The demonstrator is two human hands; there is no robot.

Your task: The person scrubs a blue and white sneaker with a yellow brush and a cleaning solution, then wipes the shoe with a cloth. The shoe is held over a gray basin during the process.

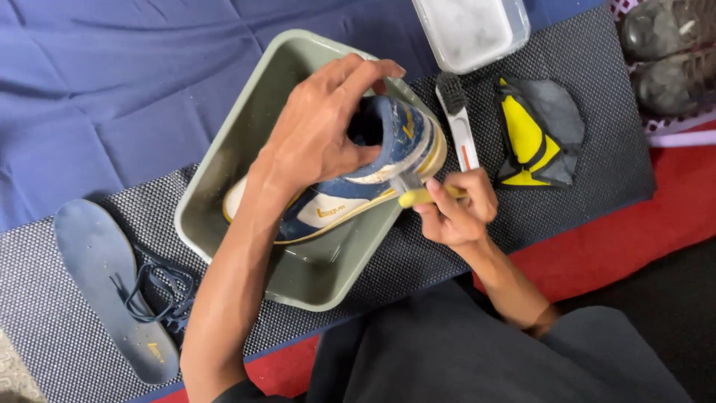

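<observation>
Brightness: we see an evenly lit scene, neither dim nor washed out, with full colour in the blue cloth point(112, 89) and red floor covering point(656, 216).
Light source: it seems soft and overhead; we cannot place it exactly.
Shadows: faint and soft-edged; we find the deepest inside the grey-green basin point(224, 157), under the left hand point(321, 130) and forearm, and inside the shoe point(373, 160) opening.
Glare: a mild sheen on the clear plastic container point(471, 30); nothing blown out.
Focus: we read the centre as fairly sharp; the mesh mat point(597, 149) texture holds.
Blur: slight softness on the right hand point(455, 209).
Edges: we see the dark shoes point(671, 52) at the top right corner softer and dimmer.
</observation>
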